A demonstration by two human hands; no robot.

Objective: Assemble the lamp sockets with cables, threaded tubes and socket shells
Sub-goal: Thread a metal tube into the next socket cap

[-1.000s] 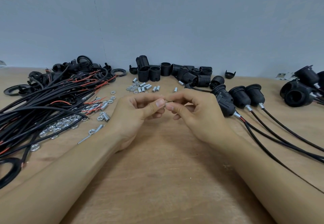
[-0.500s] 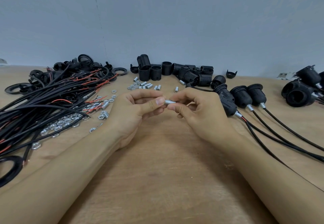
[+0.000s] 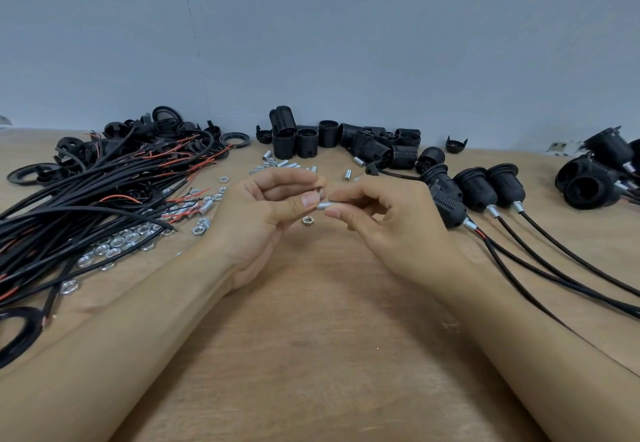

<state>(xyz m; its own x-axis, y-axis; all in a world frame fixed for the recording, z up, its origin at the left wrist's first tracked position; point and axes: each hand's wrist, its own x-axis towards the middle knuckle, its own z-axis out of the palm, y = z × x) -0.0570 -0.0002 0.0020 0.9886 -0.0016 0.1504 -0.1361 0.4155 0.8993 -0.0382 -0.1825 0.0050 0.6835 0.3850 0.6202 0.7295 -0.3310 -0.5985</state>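
No legible text, label, brand, number or sign appears on any item in view.

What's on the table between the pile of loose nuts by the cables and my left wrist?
In the head view, only bare wooden table separates the nut pile from the left wrist.

2 bare forearms reach in from the bottom edge, with no sleeves, watch or bands visible. The left hand [image 3: 263,214] and right hand [image 3: 388,223] wear no gloves or rings; the thumbnails are short, unpainted.
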